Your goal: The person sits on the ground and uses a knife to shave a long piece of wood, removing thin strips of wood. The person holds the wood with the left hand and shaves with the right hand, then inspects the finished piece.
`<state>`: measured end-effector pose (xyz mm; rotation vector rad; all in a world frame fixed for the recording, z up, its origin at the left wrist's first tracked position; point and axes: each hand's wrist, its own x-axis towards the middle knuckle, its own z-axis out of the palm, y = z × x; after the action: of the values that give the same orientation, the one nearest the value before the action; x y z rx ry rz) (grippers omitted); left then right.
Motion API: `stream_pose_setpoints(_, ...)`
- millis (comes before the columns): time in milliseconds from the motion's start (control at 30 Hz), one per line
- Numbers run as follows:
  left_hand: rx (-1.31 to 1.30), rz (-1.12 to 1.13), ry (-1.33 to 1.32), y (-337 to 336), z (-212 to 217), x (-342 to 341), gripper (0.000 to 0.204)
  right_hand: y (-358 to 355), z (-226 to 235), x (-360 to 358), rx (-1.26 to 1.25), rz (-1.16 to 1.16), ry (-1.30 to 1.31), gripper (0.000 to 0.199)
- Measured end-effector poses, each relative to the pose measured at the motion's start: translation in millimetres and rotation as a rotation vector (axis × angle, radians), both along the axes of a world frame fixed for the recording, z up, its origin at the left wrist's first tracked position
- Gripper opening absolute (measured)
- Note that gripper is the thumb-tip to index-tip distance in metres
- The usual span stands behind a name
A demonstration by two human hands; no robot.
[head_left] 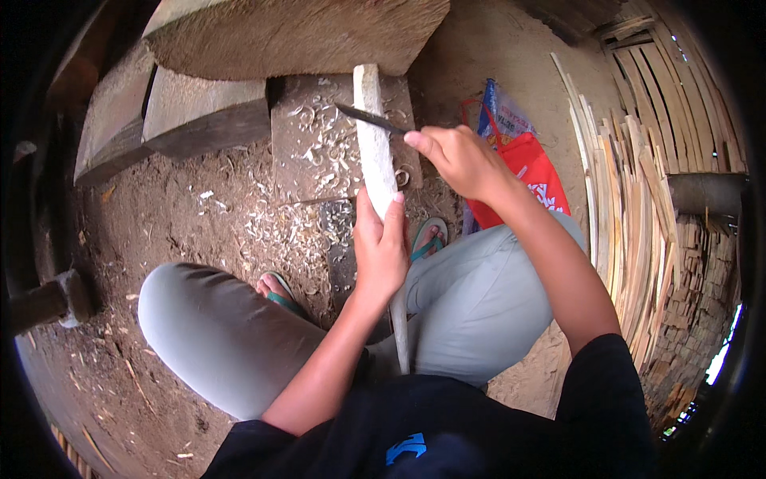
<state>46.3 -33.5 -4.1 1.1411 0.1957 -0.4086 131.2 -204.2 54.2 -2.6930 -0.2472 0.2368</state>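
Note:
My left hand point(380, 247) grips a long pale wooden stick point(373, 140) around its middle. The stick's far end rests on a flat wooden block point(307, 152) covered in shavings, and its near end runs down between my knees. My right hand point(459, 160) holds a dark knife point(369, 119) by the handle. The blade lies across the stick near its upper end. I sit low, in grey trousers and green sandals.
Large cut logs point(279, 32) lie behind the block. A red and blue bag point(523, 156) sits on the dirt at the right. Stacks of thin wooden strips point(638, 215) stand at the far right. Wood shavings point(279, 231) litter the earth floor.

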Motion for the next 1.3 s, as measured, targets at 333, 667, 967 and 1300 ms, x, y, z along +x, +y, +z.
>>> stream_pose_setpoints(333, 0.025, 0.013, -0.014, 2.9, -4.7, 2.4, 0.019, 4.7, 5.7, -3.0, -0.068, -0.094, -0.011, 0.061)
stream_pose_setpoints(667, 0.043, 0.011, -0.034, 4.0, -5.5, 1.4, 0.020, -1.7, 9.3, -4.5, -0.081, -0.019, 0.102, 0.058)
stream_pose_setpoints(967, 0.088, 0.049, 0.026, 6.0, 4.0, 2.4, 0.019, 23.9, -1.3, 0.8, 0.037, -0.094, -0.034, 0.059)
stream_pose_setpoints(1300, 0.053, 0.011, -0.036, 6.1, -6.9, 2.7, 0.023, 21.6, 1.6, 9.0, 0.033, -0.011, 0.010, 0.053)
